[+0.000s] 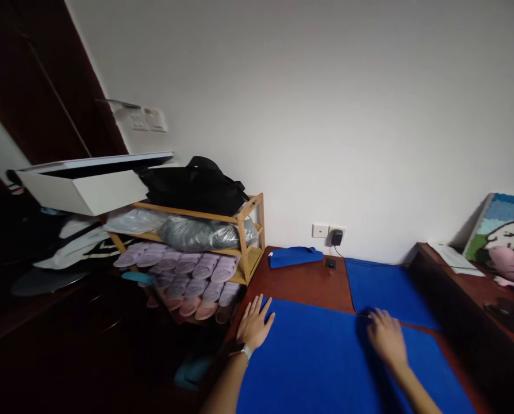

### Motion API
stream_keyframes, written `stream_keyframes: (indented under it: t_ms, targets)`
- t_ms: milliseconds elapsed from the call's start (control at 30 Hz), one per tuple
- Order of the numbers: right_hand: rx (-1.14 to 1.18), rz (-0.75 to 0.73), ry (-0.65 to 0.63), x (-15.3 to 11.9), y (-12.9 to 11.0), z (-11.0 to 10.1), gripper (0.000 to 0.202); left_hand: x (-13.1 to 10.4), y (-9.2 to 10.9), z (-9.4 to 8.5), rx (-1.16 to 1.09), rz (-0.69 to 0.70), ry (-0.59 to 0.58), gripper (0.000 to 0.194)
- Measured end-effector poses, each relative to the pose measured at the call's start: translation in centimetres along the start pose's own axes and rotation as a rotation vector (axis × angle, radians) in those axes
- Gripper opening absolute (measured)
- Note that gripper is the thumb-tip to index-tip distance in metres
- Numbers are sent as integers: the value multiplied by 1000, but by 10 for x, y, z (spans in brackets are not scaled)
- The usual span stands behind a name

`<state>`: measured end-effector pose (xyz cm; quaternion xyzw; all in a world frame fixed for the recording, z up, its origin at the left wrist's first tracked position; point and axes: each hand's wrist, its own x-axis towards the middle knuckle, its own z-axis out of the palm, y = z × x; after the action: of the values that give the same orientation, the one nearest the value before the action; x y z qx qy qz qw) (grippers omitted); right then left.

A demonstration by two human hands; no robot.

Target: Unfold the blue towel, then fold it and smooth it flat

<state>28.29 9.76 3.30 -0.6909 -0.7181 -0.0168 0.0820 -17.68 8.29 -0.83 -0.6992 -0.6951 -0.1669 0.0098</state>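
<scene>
A large blue cloth (309, 356) lies over the front of the reddish-brown table (300, 285). My left hand (255, 323) rests with its fingers spread on the cloth's upper left corner and the table edge, holding nothing. Near the cloth's far edge, to the right, is my right hand (386, 336), slightly blurred, its fingers bent downward; what they hold, if anything, is hidden. Beyond it another blue cloth (390, 290) lies flat. A folded blue cloth (295, 256) sits against the wall at the back left.
A wooden rack (244, 247) with slippers (205, 267), plastic-wrapped items, a black bag (196, 187) and a white box (106, 190) stands left. A black plug (336, 237) with a cable is at the wall. Right, a raised ledge holds a pink toy (511, 261) and a picture.
</scene>
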Motion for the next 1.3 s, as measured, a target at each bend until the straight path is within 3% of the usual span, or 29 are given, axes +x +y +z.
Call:
stream_keyframes:
  t_ms: [100,167,200,267,367,633,700,767,833,967,1167,1233,1300]
  targets:
    - [255,-267,-64,0,-123,-4,62,2,-1,0,-6,0,-1,60]
    - [381,-388,-158,-1,-183,0,65,4,-2,0,-2,6,-1,60]
    - [402,-391,-206,-1,-201,3,68,4,-2,0,1,8,-3,60]
    - [416,-376,-266,0,-210,10,72,6,-2,-1,11,10,-10,60]
    - [387,-307,-270,-1,-166,17,71,8,-2,-3,28,12,-13,60]
    - [46,143,-216,-21,77,28,72,12,1,-5,92,-7,-46,60]
    - [-13,250,-216,-24,125,32,72,13,1,-4,102,-17,-48,60]
    - [-31,309,-213,-25,157,37,73,14,1,-4,109,-22,-53,60]
    - [-29,320,-200,-25,172,44,74,15,2,-4,113,-24,-60,60]
    - [-26,305,-160,-25,173,53,75,15,1,-5,106,-29,-68,59]
    - [-48,342,-250,-24,176,52,74,9,2,-11,89,-13,-69,57]
    - [-64,374,-241,-19,166,47,74,6,3,-14,89,-13,-79,57]
    - [-67,378,-177,-12,135,37,73,4,4,-15,87,-19,-91,58]
